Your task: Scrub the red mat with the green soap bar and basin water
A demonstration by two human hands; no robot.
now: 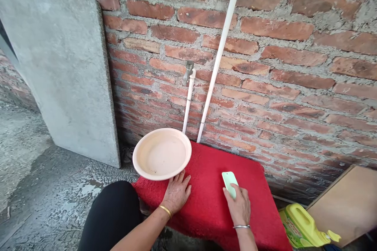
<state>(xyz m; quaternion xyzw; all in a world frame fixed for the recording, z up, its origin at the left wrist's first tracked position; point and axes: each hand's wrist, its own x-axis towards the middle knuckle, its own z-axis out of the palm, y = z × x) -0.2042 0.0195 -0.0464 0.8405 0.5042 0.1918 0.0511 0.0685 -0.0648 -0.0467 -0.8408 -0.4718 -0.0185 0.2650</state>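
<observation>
A red mat (pixel 206 188) lies on the wet ground against a brick wall. My left hand (pixel 176 192) rests flat on the mat, fingers spread, just below a cream plastic basin (pixel 161 153) that sits on the mat's far left corner. My right hand (pixel 238 204) grips a pale green scrubbing brush (pixel 229 180) pressed against the mat near its middle. A bangle shows on each wrist.
A tap (pixel 188 70) with white pipes (pixel 219 53) sticks out of the brick wall above the basin. A grey concrete slab (pixel 59 70) leans at the left. A yellow jug (pixel 303 227) and a wooden board (pixel 347 204) stand at the right. My knee (pixel 112 215) is at the bottom left.
</observation>
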